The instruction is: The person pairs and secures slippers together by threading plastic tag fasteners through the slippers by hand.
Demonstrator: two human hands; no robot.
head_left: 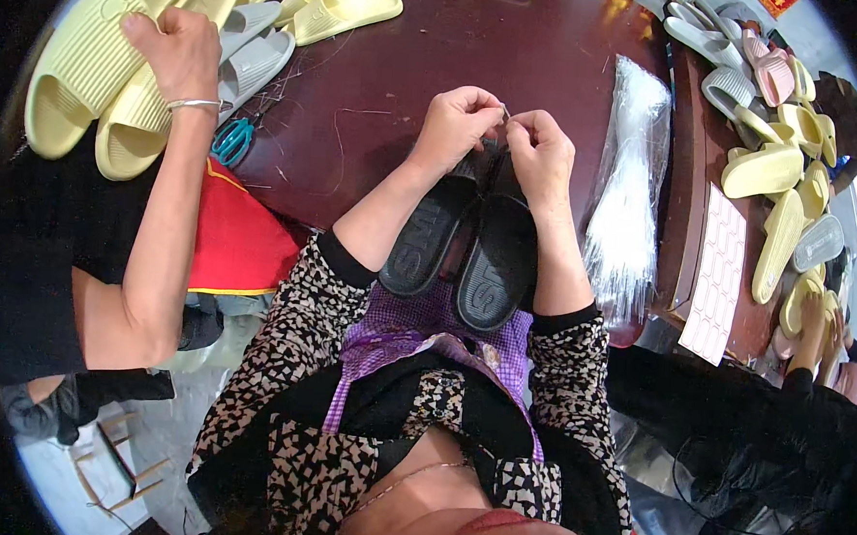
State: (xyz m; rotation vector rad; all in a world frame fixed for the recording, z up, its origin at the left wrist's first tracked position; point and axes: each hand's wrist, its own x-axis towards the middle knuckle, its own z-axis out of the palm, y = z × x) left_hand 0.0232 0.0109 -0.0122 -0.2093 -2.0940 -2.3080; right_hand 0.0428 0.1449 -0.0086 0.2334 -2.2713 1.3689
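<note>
Sits at a dark red table (547, 41), with a heap of yellow, pink and grey slides (781, 247) along the far right. Has big yellow slides (64, 93) at upper left, under a co-worker's curled hand (183, 56); can make out raised marks on one strap, not clearly legible. Wears a purple checked apron (357, 330). Has the black slides (499, 266) side by side above it, insoles up, heels toward the body, straps beneath the hands at the table. Can see large moulded capitals on both insoles, black on black. Has a wrapped bundle of clear strands (632, 181) to the right, then a white sheet (716, 273) printed with rows of red outlines, any wording too small to read. Holds left hand (458, 129) and right hand (543, 159) close together over the straps, thumbs against forefingers. Has teal scissors (232, 143) well to the left, near a loose thread (342, 147). Pinches a thin dark sliver (506, 110) in the left fingertips; presses the right fingertips together just beside, but cannot tell on what.
</note>
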